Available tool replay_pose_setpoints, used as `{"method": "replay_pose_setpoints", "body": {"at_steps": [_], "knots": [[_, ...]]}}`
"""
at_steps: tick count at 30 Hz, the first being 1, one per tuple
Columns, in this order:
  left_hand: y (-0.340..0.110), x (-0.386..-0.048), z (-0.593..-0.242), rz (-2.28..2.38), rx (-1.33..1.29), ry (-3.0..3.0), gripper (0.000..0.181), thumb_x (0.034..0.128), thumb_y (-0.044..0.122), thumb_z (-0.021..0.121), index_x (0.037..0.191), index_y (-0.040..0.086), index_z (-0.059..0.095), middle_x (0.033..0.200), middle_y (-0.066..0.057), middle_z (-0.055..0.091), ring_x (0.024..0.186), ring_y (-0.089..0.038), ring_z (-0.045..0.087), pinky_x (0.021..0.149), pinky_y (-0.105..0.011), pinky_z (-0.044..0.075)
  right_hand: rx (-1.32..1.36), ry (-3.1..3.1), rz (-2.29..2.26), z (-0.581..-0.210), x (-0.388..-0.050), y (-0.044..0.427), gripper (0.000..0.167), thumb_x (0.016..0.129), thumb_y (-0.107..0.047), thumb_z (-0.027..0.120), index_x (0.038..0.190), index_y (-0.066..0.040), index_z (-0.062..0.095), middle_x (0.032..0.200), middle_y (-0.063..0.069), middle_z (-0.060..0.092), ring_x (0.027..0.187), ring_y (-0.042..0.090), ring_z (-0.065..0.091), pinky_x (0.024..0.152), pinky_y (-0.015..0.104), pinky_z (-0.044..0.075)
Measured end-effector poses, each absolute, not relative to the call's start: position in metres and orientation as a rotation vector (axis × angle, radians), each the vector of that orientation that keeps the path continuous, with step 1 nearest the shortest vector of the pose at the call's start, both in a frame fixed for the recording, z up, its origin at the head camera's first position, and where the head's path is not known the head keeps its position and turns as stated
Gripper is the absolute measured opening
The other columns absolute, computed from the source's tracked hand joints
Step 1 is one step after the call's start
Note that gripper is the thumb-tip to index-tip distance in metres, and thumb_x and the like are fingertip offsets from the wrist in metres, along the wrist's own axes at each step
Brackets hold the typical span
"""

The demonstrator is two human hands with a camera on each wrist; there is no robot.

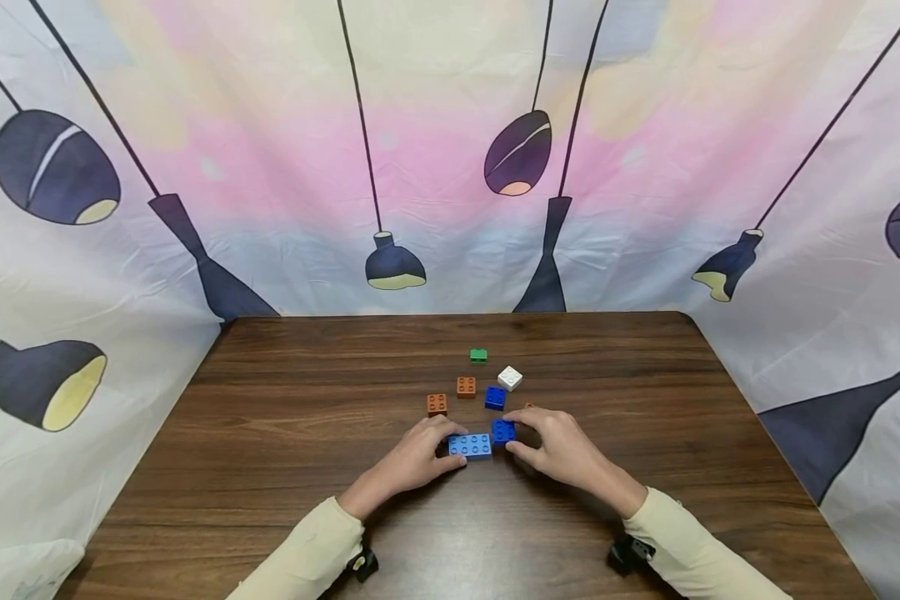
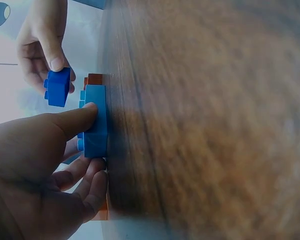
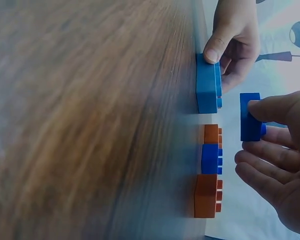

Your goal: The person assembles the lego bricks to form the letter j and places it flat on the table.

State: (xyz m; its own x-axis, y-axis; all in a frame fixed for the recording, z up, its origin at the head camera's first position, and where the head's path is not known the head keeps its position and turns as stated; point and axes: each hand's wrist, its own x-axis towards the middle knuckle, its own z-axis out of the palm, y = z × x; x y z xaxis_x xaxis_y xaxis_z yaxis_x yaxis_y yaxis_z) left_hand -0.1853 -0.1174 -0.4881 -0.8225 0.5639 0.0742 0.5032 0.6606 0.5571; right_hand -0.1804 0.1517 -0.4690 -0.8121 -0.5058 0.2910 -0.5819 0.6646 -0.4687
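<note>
Left hand (image 1: 412,457) grips light-blue rectangular plastic brick (image 1: 469,447) on brown wood-grain table (image 1: 300,392); right hand (image 1: 564,447) pinches smaller dark-blue studded plastic brick (image 1: 503,432) at its fingertips, above table, near left hand.

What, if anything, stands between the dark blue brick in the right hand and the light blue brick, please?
Nothing visible does: the right hand holds the dark blue brick raised off the table, higher than the light blue brick, which the left hand grips. The other dark blue brick lies farther back.
</note>
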Motion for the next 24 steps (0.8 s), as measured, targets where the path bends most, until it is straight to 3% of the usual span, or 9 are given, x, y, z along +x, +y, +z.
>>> {"method": "replay_pose_setpoints", "body": {"at_steps": [24], "knots": [[-0.118,-0.185,-0.490,0.894,0.899,2.756,0.038,0.0968,0.027,0.073,0.129,0.008,0.067,0.126,-0.008,0.065,0.117,-0.026,0.059,0.100,-0.050,0.047,0.964,-2.788,0.893,-0.474,-0.183,0.141,0.036,0.091,-0.020,0.079,0.124,-0.006,0.071,0.120,0.008,0.073,0.108,0.020,0.070,0.089,0.041,0.057]]}}
